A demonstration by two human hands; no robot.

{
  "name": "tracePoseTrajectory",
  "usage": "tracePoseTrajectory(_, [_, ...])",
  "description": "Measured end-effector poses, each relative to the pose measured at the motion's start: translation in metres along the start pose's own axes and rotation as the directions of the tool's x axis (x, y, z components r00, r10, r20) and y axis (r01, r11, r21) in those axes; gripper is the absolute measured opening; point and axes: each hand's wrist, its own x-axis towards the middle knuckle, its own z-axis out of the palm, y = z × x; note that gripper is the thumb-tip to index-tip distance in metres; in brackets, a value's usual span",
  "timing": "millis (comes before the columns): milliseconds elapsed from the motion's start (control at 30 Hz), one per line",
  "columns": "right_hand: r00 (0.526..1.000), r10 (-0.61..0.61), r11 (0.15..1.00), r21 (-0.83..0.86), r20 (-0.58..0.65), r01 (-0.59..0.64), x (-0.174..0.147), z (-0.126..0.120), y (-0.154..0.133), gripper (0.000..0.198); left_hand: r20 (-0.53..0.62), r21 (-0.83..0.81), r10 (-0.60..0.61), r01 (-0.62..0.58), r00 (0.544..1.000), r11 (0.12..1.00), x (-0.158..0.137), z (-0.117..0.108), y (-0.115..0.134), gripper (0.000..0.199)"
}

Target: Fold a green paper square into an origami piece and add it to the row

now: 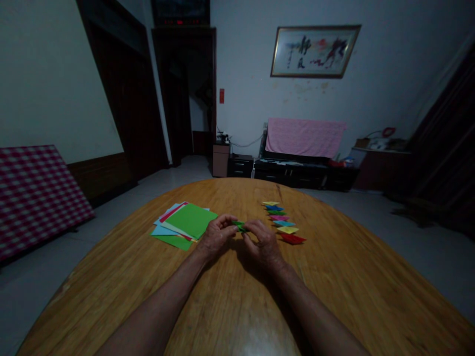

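Between my fingertips, a small piece of folded green paper (239, 226) is held just above the table. My left hand (218, 236) pinches its left end, and my right hand (262, 242) pinches the right end; the fingers cover much of it. Left of my left hand lies a loose stack of coloured paper sheets (191, 220), green on top with blue, red and white edges showing. To the right of my right hand runs a row of several folded paper boats, the nearest a red paper boat (292, 239), then a yellow paper boat (287, 230) behind it.
Everything lies on a round wooden table (230, 306). Beyond its far edge stand a low black cabinet (289, 173) and a pink cloth (304, 137) draped over something. A red-checked panel (37, 198) leans at the left.
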Motion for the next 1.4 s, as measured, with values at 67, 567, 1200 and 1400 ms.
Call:
tracePoseTrajectory(67, [1.000, -0.010, 1.000, -0.001, 0.002, 0.010, 0.000, 0.000, 0.001, 0.021, 0.012, -0.002, -0.011, 0.011, 1.000, 1.000, 0.000, 0.000, 0.000, 0.027])
tracePoseTrajectory(567, [0.996, 0.004, 1.000, -0.005, 0.091, -0.004, 0.000, -0.003, 0.000, 0.028, 0.013, -0.066, -0.091, 0.092, 0.996, 0.994, -0.001, -0.004, -0.001, 0.028])
tracePoseTrajectory(1200, [0.978, 0.208, 0.976, 0.066, -0.012, -0.207, -0.002, 0.005, 0.000, 0.024, -0.028, -0.052, -0.118, 0.116, 0.993, 0.992, 0.000, -0.006, 0.000, 0.027])
tracePoseTrajectory(1400, [0.969, 0.247, 0.963, 0.109, -0.007, -0.245, 0.000, 0.005, 0.000, 0.017, -0.021, -0.013, -0.093, 0.093, 0.995, 0.996, -0.003, -0.005, 0.006, 0.024])
